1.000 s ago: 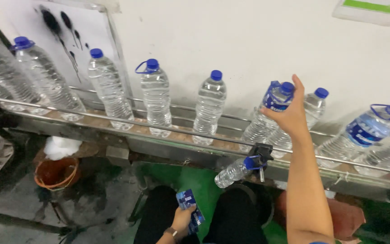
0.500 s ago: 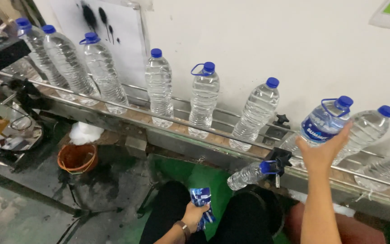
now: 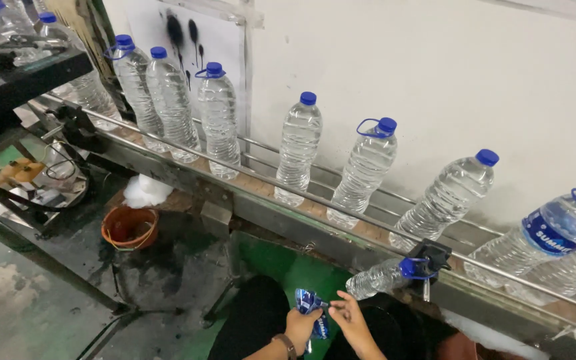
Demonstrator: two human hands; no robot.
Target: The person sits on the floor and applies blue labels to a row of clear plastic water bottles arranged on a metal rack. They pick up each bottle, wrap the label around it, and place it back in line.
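White wall (image 3: 435, 73) behind, pale sheet with black smudges fixed to it at upper left. Steel conveyor (image 3: 281, 200) running diagonally from upper left to lower right, guard rails along both sides. Clear water bottles with blue caps standing on it in a row: three close together at left (image 3: 171, 100), one alone near the middle (image 3: 299, 150), next one with a blue carry handle looped at the neck (image 3: 367, 170), another further right (image 3: 445, 200), then a labelled bottle (image 3: 548, 237) leaning at the right edge. Small bottle (image 3: 385, 277) hung sideways from a black bracket (image 3: 428, 257) on the near rail, just above the hands.

Low in frame, over dark trousers: left hand (image 3: 299, 327), wrist strap on, fingers closed around blue label sleeves (image 3: 311, 310). Right hand (image 3: 349, 320) close against it, fingertips pinching at the top edge of the same sleeves. Both hands together, well below the belt and apart from every bottle.

Near rail and hanging bottle between hands and the standing row. Orange bucket (image 3: 129, 227) on wet, stained floor at left, white wad (image 3: 147, 191) just behind it. Dark metal frame (image 3: 21, 73) with cluttered tray at far left. Green floor patch under the conveyor.
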